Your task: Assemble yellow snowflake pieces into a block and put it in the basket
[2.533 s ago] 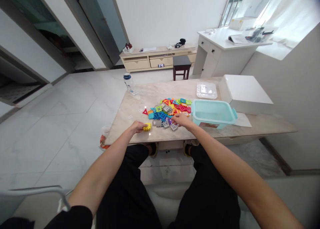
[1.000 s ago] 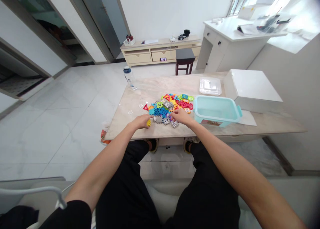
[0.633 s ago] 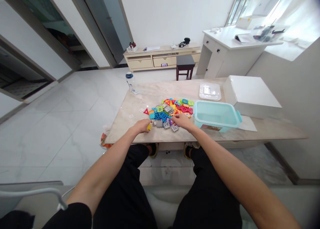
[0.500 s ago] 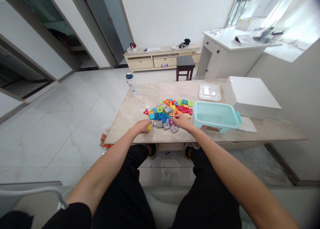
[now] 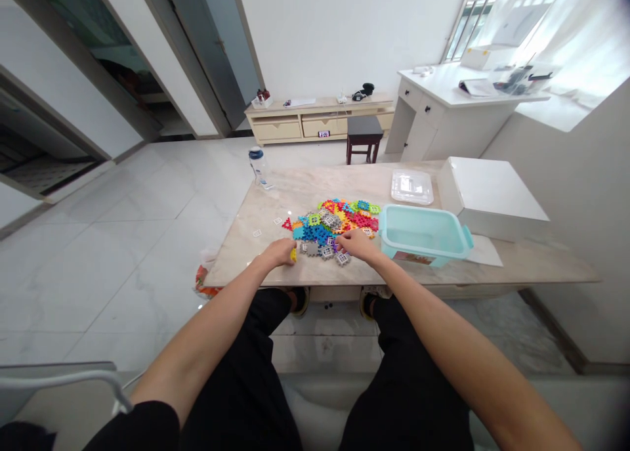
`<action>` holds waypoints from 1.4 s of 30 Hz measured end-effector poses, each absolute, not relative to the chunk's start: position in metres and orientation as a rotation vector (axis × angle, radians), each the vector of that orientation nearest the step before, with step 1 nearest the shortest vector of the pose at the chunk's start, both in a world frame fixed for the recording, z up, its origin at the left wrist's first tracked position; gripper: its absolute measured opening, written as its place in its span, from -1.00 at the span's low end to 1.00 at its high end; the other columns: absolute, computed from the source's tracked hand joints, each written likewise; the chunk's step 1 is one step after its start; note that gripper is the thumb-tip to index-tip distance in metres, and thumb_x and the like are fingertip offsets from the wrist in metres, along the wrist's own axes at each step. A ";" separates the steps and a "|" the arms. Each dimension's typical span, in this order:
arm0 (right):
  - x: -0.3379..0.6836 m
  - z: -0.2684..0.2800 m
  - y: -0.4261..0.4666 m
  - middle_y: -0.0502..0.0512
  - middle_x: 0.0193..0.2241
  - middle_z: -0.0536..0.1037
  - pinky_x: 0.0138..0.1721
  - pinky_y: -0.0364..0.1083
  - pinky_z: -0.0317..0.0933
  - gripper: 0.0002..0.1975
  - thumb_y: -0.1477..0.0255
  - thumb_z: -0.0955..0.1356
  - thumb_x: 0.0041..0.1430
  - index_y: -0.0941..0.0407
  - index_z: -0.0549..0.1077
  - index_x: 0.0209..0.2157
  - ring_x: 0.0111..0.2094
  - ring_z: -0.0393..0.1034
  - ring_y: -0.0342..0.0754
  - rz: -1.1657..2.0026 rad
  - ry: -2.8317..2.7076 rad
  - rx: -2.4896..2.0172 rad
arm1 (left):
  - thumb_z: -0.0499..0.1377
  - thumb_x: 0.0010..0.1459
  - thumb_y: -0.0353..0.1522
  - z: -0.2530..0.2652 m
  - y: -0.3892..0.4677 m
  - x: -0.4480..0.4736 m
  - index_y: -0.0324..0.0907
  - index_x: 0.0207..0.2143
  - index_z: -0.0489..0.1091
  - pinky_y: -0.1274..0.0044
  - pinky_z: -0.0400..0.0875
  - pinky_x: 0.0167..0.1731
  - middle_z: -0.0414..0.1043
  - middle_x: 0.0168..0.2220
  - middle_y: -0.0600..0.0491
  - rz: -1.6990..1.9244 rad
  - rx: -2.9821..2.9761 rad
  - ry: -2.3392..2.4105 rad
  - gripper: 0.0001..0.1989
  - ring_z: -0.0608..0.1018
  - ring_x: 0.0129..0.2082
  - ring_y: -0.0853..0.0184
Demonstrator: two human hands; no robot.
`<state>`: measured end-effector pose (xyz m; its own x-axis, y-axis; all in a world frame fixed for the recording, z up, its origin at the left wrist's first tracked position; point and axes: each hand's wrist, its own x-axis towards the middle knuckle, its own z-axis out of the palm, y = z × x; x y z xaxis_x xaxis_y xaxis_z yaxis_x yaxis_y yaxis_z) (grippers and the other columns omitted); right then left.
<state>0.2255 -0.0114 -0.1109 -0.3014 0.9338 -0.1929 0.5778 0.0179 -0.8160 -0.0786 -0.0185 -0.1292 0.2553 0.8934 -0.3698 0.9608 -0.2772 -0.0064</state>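
A heap of colourful plastic interlocking building pieces [image 5: 319, 231] lies on the marble-topped table [image 5: 374, 178]. At the near left of the heap, my left hand [image 5: 281, 251] is closed around a yellow building piece [image 5: 294, 254]. My right hand [image 5: 355, 243] rests at the near right side of the heap, fingertips bent together over the pieces. Something purple shows by those fingertips, but whether they grip it is too small to tell. Grey window pieces [image 5: 343, 258] lie just below my right hand.
A mint plastic bin [image 5: 424, 234] stands right of the heap, with a clear lid [image 5: 412, 187] behind it and a white box [image 5: 492, 195] beyond. A water bottle [image 5: 259, 167] stands at the far left corner. Two thin white frames [image 5: 256, 233] lie at the left.
The view has tilted slightly, so the table sits a little lower. My left hand still holds the yellow piece; my right hand has barely moved at the heap.
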 end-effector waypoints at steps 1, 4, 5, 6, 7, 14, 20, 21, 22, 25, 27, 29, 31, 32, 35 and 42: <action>0.225 -0.110 -0.012 0.10 -0.51 0.63 -0.47 -0.17 0.09 -0.69 0.43 0.34 0.29 0.20 0.66 -0.46 -0.52 0.39 -0.13 1.178 -1.921 -1.545 | 0.43 0.03 -0.26 -0.129 -0.019 -0.077 -0.17 0.07 0.53 0.38 0.51 0.00 0.60 0.09 -0.19 -0.448 2.311 1.725 -0.47 0.63 0.09 -0.05; 0.223 -0.108 -0.014 0.09 -0.53 0.61 -0.45 -0.16 0.07 -0.68 0.42 0.34 0.30 0.20 0.66 -0.46 -0.51 0.39 -0.12 1.124 -1.974 -1.565 | 0.45 0.03 -0.27 -0.127 -0.019 -0.069 -0.15 0.14 0.47 0.39 0.50 0.03 0.59 0.13 -0.17 -0.445 2.318 1.698 -0.39 0.62 0.11 -0.04; 0.223 -0.108 -0.015 0.08 -0.53 0.60 -0.44 -0.16 0.06 -0.69 0.42 0.34 0.30 0.20 0.67 -0.45 -0.50 0.39 -0.12 1.112 -1.985 -1.573 | 0.45 0.03 -0.26 -0.127 -0.020 -0.065 -0.14 0.16 0.45 0.39 0.51 0.02 0.58 0.13 -0.17 -0.452 2.318 1.697 -0.37 0.62 0.12 -0.04; 0.223 -0.108 -0.016 0.07 -0.54 0.59 -0.44 -0.16 0.05 -0.69 0.43 0.33 0.30 0.20 0.66 -0.45 -0.50 0.39 -0.12 1.100 -1.997 -1.580 | 0.45 0.04 -0.25 -0.126 -0.020 -0.061 -0.15 0.18 0.43 0.39 0.51 0.02 0.58 0.13 -0.17 -0.465 2.318 1.701 -0.35 0.62 0.11 -0.04; 0.223 -0.107 -0.017 0.06 -0.55 0.58 -0.44 -0.16 0.03 -0.69 0.43 0.33 0.30 0.20 0.66 -0.45 -0.50 0.38 -0.12 1.085 -2.012 -1.587 | 0.45 0.04 -0.24 -0.126 -0.021 -0.057 -0.15 0.18 0.41 0.39 0.52 0.01 0.58 0.13 -0.18 -0.479 2.318 1.708 -0.35 0.62 0.11 -0.04; 0.206 -0.101 -0.024 0.08 -0.56 0.53 -0.46 -0.13 -0.04 -0.65 0.43 0.30 0.31 0.20 0.59 -0.51 -0.50 0.31 -0.14 0.818 -2.232 -1.659 | 0.53 -0.04 -0.21 -0.121 -0.021 -0.050 -0.19 0.23 0.37 0.40 0.52 0.00 0.58 0.14 -0.22 -0.440 2.238 1.751 -0.19 0.63 0.11 -0.06; 0.166 -0.104 -0.028 0.37 -0.21 0.71 -0.26 -0.14 0.26 -0.72 0.44 0.33 0.34 0.25 0.70 -0.21 -0.22 0.58 0.06 0.645 -2.487 -1.795 | 0.54 -0.08 0.04 -0.093 -0.009 -0.100 -0.19 0.22 0.47 0.49 0.50 -0.09 0.64 0.09 -0.16 0.003 1.986 1.801 -0.11 0.67 0.02 0.02; 0.157 -0.106 -0.029 0.42 -0.14 0.71 -0.20 -0.13 0.31 -0.71 0.43 0.34 0.35 0.27 0.69 -0.13 -0.15 0.61 0.10 0.628 -2.526 -1.808 | 0.49 0.00 0.07 -0.090 -0.010 -0.109 -0.19 0.21 0.49 0.49 0.50 -0.12 0.66 0.04 -0.14 0.094 1.936 1.866 -0.17 0.68 -0.02 0.05; 0.149 -0.107 -0.031 0.47 -0.08 0.69 -0.14 -0.12 0.34 -0.69 0.42 0.35 0.37 0.29 0.68 -0.07 -0.08 0.62 0.14 0.616 -2.564 -1.812 | 0.43 0.08 0.09 -0.087 -0.012 -0.117 -0.18 0.18 0.52 0.49 0.49 -0.14 0.68 0.00 -0.13 0.178 1.889 1.931 -0.24 0.68 -0.05 0.08; 0.124 -0.112 -0.032 0.55 -0.02 0.67 -0.03 -0.06 0.38 -0.59 0.29 0.36 0.43 0.35 0.66 0.01 0.04 0.60 0.25 0.593 -2.678 -1.762 | 0.29 0.28 0.02 -0.083 -0.024 -0.134 -0.17 0.04 0.60 0.48 0.48 -0.16 0.69 -0.06 -0.11 0.357 1.798 2.069 -0.49 0.68 -0.10 0.14; 0.112 -0.113 -0.031 0.57 -0.02 0.66 -0.01 -0.04 0.39 -0.53 0.21 0.37 0.43 0.37 0.66 0.01 0.05 0.60 0.29 0.582 -2.739 -1.718 | 0.28 0.32 -0.15 -0.085 -0.032 -0.140 -0.16 -0.06 0.65 0.49 0.47 -0.15 0.70 -0.09 -0.10 0.413 1.808 2.079 -0.69 0.67 -0.13 0.18; 0.103 -0.113 -0.026 0.54 -0.03 0.67 -0.01 -0.04 0.38 -0.57 0.23 0.41 0.40 0.35 0.66 -0.02 0.04 0.60 0.29 0.572 -2.788 -1.688 | 0.32 0.25 -0.32 -0.090 -0.040 -0.144 -0.18 -0.16 0.67 0.51 0.47 -0.17 0.70 -0.15 -0.08 0.376 1.836 2.020 -0.82 0.67 -0.17 0.21; 0.099 -0.114 -0.021 0.47 -0.07 0.69 -0.03 -0.06 0.37 -0.65 0.27 0.46 0.36 0.31 0.68 -0.08 0.01 0.61 0.24 0.578 -2.825 -1.676 | 0.37 0.15 -0.38 -0.099 -0.045 -0.144 -0.21 -0.26 0.67 0.52 0.46 -0.23 0.70 -0.27 -0.06 0.223 1.821 1.889 -0.89 0.66 -0.27 0.24; 0.099 -0.116 -0.018 0.44 -0.08 0.70 -0.04 -0.08 0.36 -0.68 0.28 0.48 0.34 0.28 0.68 -0.10 -0.01 0.61 0.21 0.589 -2.834 -1.679 | 0.41 0.10 -0.37 -0.104 -0.046 -0.143 -0.21 -0.31 0.66 0.53 0.45 -0.27 0.68 -0.33 -0.05 0.125 1.790 1.813 -0.90 0.65 -0.33 0.26; 0.098 -0.125 -0.013 0.37 -0.06 0.70 -0.05 -0.11 0.36 -0.65 0.29 0.56 0.26 0.24 0.65 -0.05 -0.02 0.60 0.15 0.625 -2.805 -1.696 | 0.52 -0.07 -0.29 -0.119 -0.049 -0.137 -0.21 -0.39 0.63 0.54 0.45 -0.34 0.63 -0.47 0.00 -0.112 1.682 1.671 -0.76 0.61 -0.44 0.28; 0.090 -0.147 -0.010 0.40 0.27 0.49 0.26 -0.03 0.26 -0.15 0.29 0.65 0.10 0.21 0.40 0.35 0.25 0.43 0.19 0.501 -2.914 -1.313 | 0.58 -0.25 -0.20 -0.129 -0.045 -0.125 -0.19 -0.56 0.53 0.52 0.46 -0.36 0.50 -0.63 0.04 -0.278 1.714 1.615 -0.65 0.53 -0.52 0.30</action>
